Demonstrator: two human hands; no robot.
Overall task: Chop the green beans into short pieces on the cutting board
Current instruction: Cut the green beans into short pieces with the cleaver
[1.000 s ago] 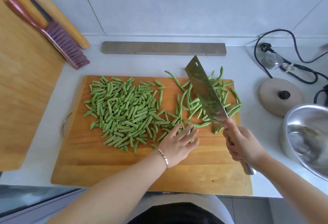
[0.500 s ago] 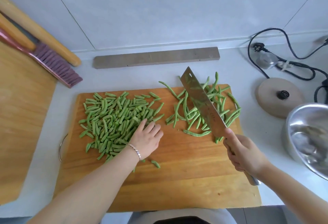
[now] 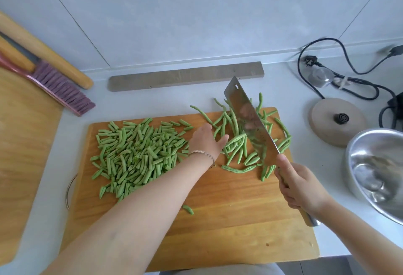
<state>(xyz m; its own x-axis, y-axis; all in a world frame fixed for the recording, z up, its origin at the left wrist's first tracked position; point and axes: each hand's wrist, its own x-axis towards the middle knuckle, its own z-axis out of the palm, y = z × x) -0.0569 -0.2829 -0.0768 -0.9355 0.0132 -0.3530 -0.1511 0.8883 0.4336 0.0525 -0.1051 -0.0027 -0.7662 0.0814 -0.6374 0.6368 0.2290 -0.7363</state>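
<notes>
A wooden cutting board [image 3: 218, 220] lies on the white counter. A heap of short cut bean pieces [image 3: 135, 154] covers its left half. Long uncut green beans [image 3: 237, 144] lie in a loose pile at the back right, some over the board's far edge. My left hand [image 3: 206, 141] reaches between the two piles with straight fingers, its tips at the long beans. My right hand [image 3: 298, 187] grips the handle of a cleaver [image 3: 250, 122], whose blade is tilted above the long beans. One stray cut piece [image 3: 188, 209] lies alone near the board's middle.
A steel bowl [image 3: 377, 170] stands at the right edge. Behind it lie a round tan lid [image 3: 335, 120] and black cables [image 3: 340, 74]. A grey bar [image 3: 185, 76] lies behind the board. A brush [image 3: 56, 85], rolling pins and a second wooden board [image 3: 21, 144] are on the left.
My left hand has swept the cut pieces left into the heap, then moved right and back to the long beans. The cleaver stays raised in my right hand.
</notes>
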